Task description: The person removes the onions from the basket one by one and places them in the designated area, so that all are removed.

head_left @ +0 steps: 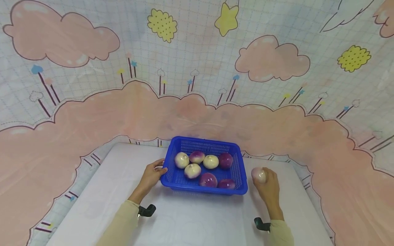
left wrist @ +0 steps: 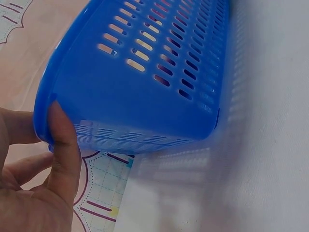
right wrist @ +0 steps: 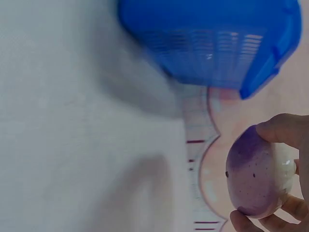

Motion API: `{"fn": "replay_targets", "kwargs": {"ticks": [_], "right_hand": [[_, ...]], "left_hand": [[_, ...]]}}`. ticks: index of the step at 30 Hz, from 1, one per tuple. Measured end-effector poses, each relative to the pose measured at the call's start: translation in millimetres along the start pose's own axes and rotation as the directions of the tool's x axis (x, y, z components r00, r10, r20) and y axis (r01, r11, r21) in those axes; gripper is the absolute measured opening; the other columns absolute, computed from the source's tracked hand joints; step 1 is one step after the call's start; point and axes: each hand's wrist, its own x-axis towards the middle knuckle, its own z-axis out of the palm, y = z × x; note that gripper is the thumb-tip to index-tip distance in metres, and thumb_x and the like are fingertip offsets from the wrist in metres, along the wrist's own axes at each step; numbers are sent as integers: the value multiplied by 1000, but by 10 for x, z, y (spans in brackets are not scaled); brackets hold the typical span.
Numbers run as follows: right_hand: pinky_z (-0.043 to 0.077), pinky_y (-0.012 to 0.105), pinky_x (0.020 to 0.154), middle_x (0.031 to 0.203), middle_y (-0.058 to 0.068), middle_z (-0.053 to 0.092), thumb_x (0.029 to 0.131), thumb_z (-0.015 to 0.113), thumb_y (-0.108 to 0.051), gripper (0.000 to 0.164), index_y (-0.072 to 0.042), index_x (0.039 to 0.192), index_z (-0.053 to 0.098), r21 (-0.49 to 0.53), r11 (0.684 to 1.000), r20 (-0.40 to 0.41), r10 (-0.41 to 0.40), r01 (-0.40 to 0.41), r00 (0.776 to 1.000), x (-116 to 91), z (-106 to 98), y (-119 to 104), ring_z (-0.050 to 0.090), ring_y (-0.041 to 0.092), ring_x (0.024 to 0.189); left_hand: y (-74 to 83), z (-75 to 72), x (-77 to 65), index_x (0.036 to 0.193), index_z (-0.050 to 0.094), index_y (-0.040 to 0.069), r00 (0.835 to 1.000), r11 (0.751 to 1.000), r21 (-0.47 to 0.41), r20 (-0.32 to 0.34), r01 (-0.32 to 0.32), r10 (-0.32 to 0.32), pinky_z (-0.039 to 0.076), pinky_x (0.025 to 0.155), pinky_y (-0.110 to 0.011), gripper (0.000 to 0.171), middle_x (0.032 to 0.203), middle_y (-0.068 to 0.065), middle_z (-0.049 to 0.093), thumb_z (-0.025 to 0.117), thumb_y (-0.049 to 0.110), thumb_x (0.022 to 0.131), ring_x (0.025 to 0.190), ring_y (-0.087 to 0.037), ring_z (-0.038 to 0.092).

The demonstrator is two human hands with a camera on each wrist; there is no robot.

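Note:
A blue plastic basket (head_left: 204,189) with slotted walls holds several glossy purple-and-white turnips (head_left: 192,171). My left hand (head_left: 153,174) grips the basket's left rim. In the left wrist view the thumb (left wrist: 63,130) lies against the basket wall near the rim, with the other fingers partly hidden behind it. To the right of the basket, my right hand (head_left: 269,186) holds one more turnip (right wrist: 253,174) above the table. Thumb and fingertips hold this turnip around its sides; its purple face, with small dark specks, shows in the right wrist view.
A white-covered table (head_left: 197,222) lies under the hands and basket. Behind it hangs a cloth backdrop (head_left: 184,116) printed with clouds and stars, which also surrounds the table's sides. Dark wrist mounts (head_left: 147,210) stick out beside both sleeves.

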Motion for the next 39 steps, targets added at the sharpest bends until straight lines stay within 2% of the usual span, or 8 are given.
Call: {"fn": "replay_targets", "kwargs": {"ticks": [9,16,22,30,34,39], "right_hand": [[36,60,106,136,29,44,80,73,-15,63,4,133,44,-42,998,99,55,-51,994,1,99,146,43,45,126],[35,61,108,138,31,41,86,71,-24,65,5,136,41,-98,993,194,87,-69,977,5,126,196,42,47,127],[37,64,105,135,34,42,83,72,-22,65,6,134,41,-119,991,224,87,-62,971,18,128,203,44,50,123],[32,66,109,144,35,34,87,69,-24,74,3,145,32,-166,983,281,126,-81,951,29,102,189,38,52,131],[30,67,110,148,34,30,89,68,-24,75,1,148,29,-164,983,284,129,-84,950,20,69,158,34,53,135],[31,67,109,147,35,32,88,70,-20,72,0,146,33,-133,991,230,44,-14,972,42,1,78,35,53,134]], "left_hand": [[-3,3,-3,145,43,0,1000,1000,16,-1,-1,1,59,79,-30,53,136,-24,53,60,7,96,111,-29,64],[-10,19,3,145,44,1,1000,999,35,-5,-5,5,59,81,-32,53,136,-24,53,60,8,96,112,-31,64],[-30,26,27,146,43,2,1000,999,31,-7,-6,6,59,83,-33,53,136,-23,54,60,8,96,112,-30,64],[-23,9,48,146,43,2,1000,999,43,-6,-4,4,59,83,-34,54,136,-23,53,59,9,96,114,-33,63],[-11,8,46,146,43,2,1000,999,42,-3,-2,2,59,83,-34,54,136,-23,54,60,9,96,114,-33,63],[-20,6,41,146,43,2,1000,999,51,-6,-2,2,59,83,-34,53,136,-23,54,59,10,96,114,-33,63]]}}
